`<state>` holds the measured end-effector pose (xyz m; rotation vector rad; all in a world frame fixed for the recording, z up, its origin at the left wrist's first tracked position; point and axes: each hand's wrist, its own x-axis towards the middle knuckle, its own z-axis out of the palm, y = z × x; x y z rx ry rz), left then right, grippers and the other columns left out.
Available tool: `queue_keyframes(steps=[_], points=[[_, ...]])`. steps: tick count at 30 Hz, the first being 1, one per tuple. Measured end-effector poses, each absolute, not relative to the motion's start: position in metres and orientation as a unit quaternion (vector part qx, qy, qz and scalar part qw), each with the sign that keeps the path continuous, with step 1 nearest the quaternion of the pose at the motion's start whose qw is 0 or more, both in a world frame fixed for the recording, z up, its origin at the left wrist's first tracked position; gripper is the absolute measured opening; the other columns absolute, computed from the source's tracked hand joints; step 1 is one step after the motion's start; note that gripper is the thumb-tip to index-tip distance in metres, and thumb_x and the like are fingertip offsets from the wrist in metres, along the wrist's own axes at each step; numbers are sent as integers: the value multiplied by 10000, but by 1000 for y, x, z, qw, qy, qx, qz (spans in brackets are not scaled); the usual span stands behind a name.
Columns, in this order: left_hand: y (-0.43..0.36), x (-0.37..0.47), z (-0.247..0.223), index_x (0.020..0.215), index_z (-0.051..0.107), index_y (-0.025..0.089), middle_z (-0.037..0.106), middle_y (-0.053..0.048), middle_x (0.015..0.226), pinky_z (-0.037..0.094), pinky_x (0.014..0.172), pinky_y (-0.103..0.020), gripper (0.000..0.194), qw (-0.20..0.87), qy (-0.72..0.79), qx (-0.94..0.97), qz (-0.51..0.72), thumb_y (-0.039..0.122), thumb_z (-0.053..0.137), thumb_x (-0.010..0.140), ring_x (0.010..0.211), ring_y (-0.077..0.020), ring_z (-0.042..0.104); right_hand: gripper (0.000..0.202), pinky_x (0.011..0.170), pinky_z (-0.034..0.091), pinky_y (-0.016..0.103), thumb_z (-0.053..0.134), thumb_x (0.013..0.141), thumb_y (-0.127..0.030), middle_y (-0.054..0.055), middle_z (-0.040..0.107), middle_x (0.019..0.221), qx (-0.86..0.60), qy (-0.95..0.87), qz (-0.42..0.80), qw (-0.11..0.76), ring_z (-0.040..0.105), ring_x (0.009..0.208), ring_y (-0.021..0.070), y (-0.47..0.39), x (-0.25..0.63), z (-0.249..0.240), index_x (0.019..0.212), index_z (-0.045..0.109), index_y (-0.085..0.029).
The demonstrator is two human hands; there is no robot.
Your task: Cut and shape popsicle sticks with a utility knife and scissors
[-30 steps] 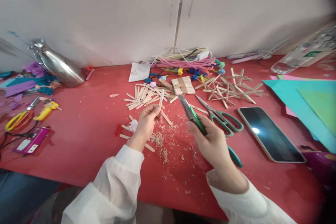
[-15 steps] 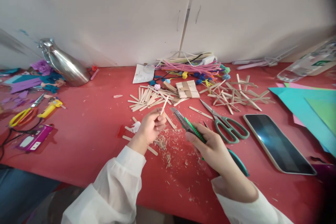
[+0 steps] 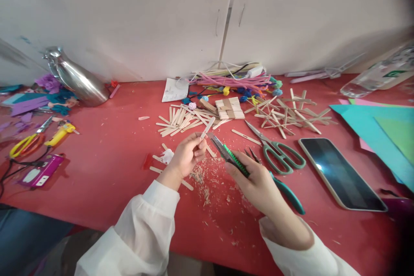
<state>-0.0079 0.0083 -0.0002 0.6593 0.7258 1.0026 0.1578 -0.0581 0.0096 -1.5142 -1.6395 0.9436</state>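
Note:
Between thumb and fingers, my left hand [image 3: 189, 155] pinches a wooden craft stick [image 3: 208, 127], its free end angled up and to the right. My right hand [image 3: 254, 179] is wrapped round a green and black utility knife [image 3: 235, 160]. The knife's blade [image 3: 217, 141] is out and points at the stick, close to the left fingertips; whether the two touch I cannot tell. Wood shavings [image 3: 205, 187] lie scattered on the red table below both hands. Teal-handled pliers [image 3: 289, 194] lie partly hidden under my right hand.
Loose craft sticks [image 3: 176, 120] and a bundled stack [image 3: 230, 108] lie ahead. Green-handled scissors [image 3: 281, 155] and a phone [image 3: 343, 174] are on the right, near coloured paper [image 3: 365, 125]. On the left are a steel jug [image 3: 80, 82], yellow scissors [image 3: 24, 144] and a yellow glue gun [image 3: 61, 134].
The craft stick has turned in my left hand, showing its broad face. My right hand and the knife have shifted slightly left, uncovering more of the pliers. The view has moved a little.

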Motion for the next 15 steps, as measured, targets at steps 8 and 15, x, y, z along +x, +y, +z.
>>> queue_keyframes(steps=[8, 15], points=[[2, -1, -2, 827, 447, 186, 540, 41, 578, 308, 443, -188, 195, 552, 434, 556, 445, 375, 470, 869, 444, -67, 388, 247, 395, 322, 206, 438, 852, -378, -48, 487, 572, -585, -654, 327, 350, 402, 423, 94, -61, 155, 11, 945, 565, -188], [-3, -1, 4, 731, 529, 171, 624, -17, 639, 386, 596, -227, 204, 619, 383, 590, 348, 344, 511, 839, 576, -103, 525, 245, 382, 317, 205, 422, 871, -364, -31, 520, 581, -590, -662, 299, 351, 422, 423, 96, -60, 157, 11, 937, 582, -192]])
